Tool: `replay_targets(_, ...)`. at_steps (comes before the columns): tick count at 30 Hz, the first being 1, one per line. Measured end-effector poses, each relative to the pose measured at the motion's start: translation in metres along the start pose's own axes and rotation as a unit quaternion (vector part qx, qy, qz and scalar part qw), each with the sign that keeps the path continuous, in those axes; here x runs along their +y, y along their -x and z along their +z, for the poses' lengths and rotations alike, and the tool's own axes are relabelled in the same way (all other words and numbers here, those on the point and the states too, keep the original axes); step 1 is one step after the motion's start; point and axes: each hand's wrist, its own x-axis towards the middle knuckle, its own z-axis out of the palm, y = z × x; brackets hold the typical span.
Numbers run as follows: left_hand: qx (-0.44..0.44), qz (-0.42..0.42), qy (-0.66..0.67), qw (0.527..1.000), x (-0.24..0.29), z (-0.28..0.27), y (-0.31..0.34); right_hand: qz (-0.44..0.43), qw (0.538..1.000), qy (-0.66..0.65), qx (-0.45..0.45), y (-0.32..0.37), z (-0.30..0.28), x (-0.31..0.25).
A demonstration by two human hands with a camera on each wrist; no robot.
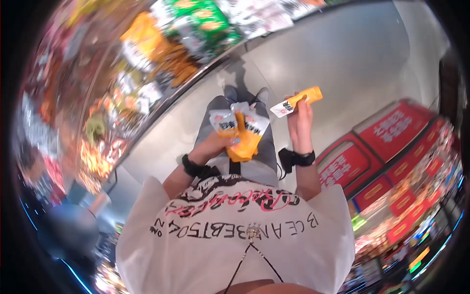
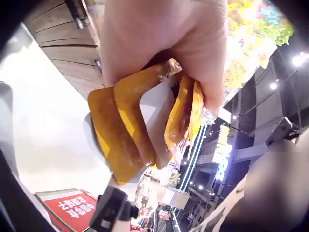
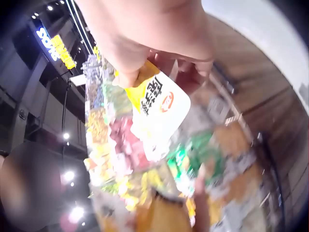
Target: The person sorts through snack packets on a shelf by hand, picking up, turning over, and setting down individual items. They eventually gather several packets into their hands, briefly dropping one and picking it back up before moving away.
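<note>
Several yellow-and-white snack packets (image 1: 247, 139) are bunched in my left hand (image 1: 215, 145), in front of my legs. Up close in the left wrist view, the fingers of the left hand (image 2: 164, 38) grip the yellow packets (image 2: 113, 135) from above, and they fan apart downward. My right hand (image 1: 301, 125) pinches a single snack packet (image 1: 309, 94) of the same yellow and white, held apart from the bunch on the right. In the right wrist view the thumb and fingers of the right hand (image 3: 145, 34) grip its yellow part, while its white end (image 3: 166, 108) with black lettering points down.
A long display bin (image 1: 161, 54) full of bagged snacks runs along the left and far side, with green bags (image 1: 208, 19) at its far end. Red boxes with white lettering (image 1: 391, 128) line a shelf on the right. Grey floor (image 1: 338, 59) lies between them.
</note>
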Motion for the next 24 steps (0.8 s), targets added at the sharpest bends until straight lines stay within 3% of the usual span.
replay_targets(3, 0.028, 0.031, -0.001, 0.999, 0.020, 0.004, 0.027, 0.006, 0.998, -0.026, -0.053, 0.036, 0.086, -0.011)
replay_targets(6, 0.025, 0.146, -0.029, 0.989, 0.046, -0.023, 0.045, 0.003, 0.992, 0.031, -0.122, 0.044, 0.153, 0.016)
replay_targets(9, 0.070, 0.173, -0.013, 0.982, 0.089, -0.044, 0.071, 0.008, 0.985, 0.034, -0.169, 0.050, 0.210, 0.040)
replay_targets(11, 0.099, 0.157, -0.077, 0.980, 0.115, -0.071, 0.092, 0.019, 0.979, 0.051, -0.196, 0.048, 0.231, 0.053)
replay_targets(13, 0.118, 0.263, -0.094, 0.953, 0.138, -0.080, 0.114, -0.088, 0.942, 0.245, -0.212, 0.037, 0.246, 0.066)
replay_targets(14, 0.119, 0.266, -0.172, 0.941, 0.149, -0.087, 0.125, -0.136, 0.926, 0.254, -0.244, 0.038, 0.260, 0.067)
replay_targets(15, 0.119, 0.264, -0.251, 0.924, 0.161, -0.094, 0.136, -0.132, 0.924, 0.259, -0.248, 0.035, 0.266, 0.067)
replay_targets(16, 0.121, 0.265, -0.245, 0.925, 0.165, -0.102, 0.144, -0.189, 0.822, 0.422, -0.333, 0.028, 0.267, 0.063)
replay_targets(17, 0.127, 0.239, -0.270, 0.924, 0.169, -0.108, 0.152, -0.238, 0.681, 0.564, -0.402, 0.023, 0.272, 0.062)
replay_targets(19, 0.132, 0.210, -0.289, 0.925, 0.171, -0.120, 0.160, -0.259, 0.662, 0.568, -0.414, 0.020, 0.285, 0.067)
replay_targets(21, 0.140, 0.165, -0.287, 0.933, 0.171, -0.128, 0.163, -0.159, 0.597, 0.622, -0.480, 0.015, 0.291, 0.068)
replay_targets(23, 0.136, 0.171, -0.291, 0.931, 0.170, -0.133, 0.165, -0.199, 0.587, 0.602, -0.503, 0.003, 0.292, 0.073)
replay_targets(24, 0.140, 0.198, -0.237, 0.941, 0.164, -0.138, 0.164, -0.268, 0.561, 0.597, -0.507, -0.005, 0.290, 0.074)
